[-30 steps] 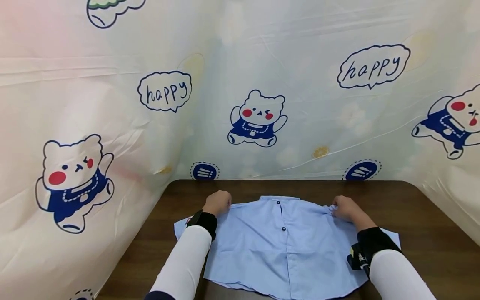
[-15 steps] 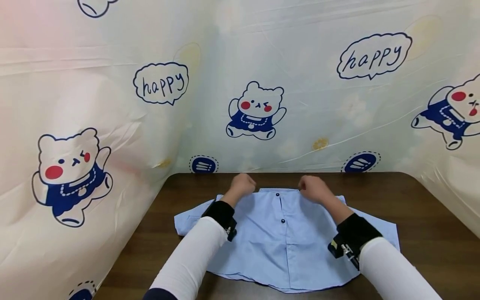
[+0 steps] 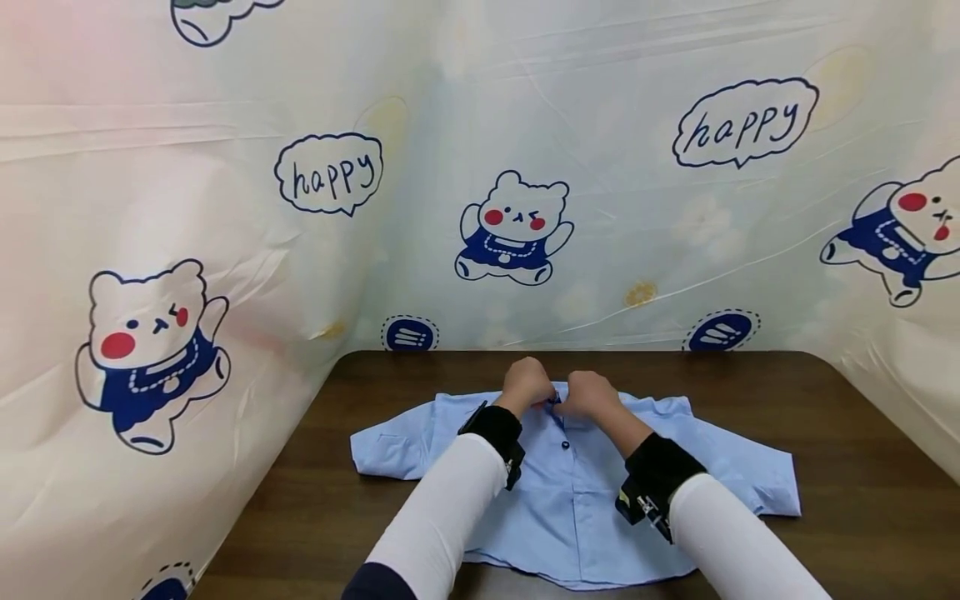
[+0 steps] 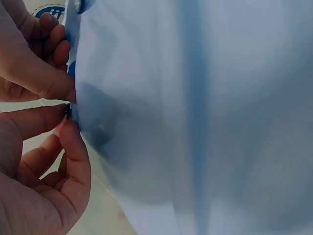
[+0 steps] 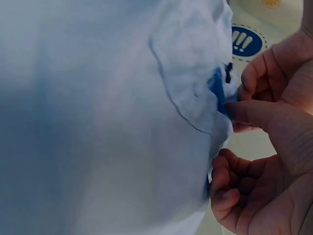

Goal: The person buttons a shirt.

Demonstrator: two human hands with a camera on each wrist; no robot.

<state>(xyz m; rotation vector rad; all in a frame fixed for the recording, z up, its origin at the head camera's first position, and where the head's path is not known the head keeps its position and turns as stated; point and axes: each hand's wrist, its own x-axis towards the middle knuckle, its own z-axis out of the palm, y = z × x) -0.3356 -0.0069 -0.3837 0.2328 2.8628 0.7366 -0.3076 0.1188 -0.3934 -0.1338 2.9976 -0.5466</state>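
A light blue short-sleeved shirt [image 3: 525, 500] lies front up with its sleeves spread. Both hands meet at the top of its front placket, just below the collar. My left hand [image 3: 528, 385] pinches a small dark button [image 4: 68, 111] at the cloth's edge between thumb and finger. Close against it, my right hand [image 3: 591, 395] grips the placket edge, its thumb pressed on the fabric and the other fingers curled. In the right wrist view a darker blue inner fold [image 5: 218, 88] shows beside the right thumb. A second dark button [image 3: 566, 445] sits lower on the placket.
The shirt rests on a dark brown wooden table [image 3: 300, 517] with rounded far corners. Behind and on both sides hangs a pale curtain [image 3: 637, 208] printed with bears and "happy" bubbles. Black wrist straps [image 3: 495, 429] with small cameras circle both white-sleeved forearms.
Both hands have let go of the shirt's shoulders and come inward to the collar. They now hold the top of the placket, and both sleeves show more fully.
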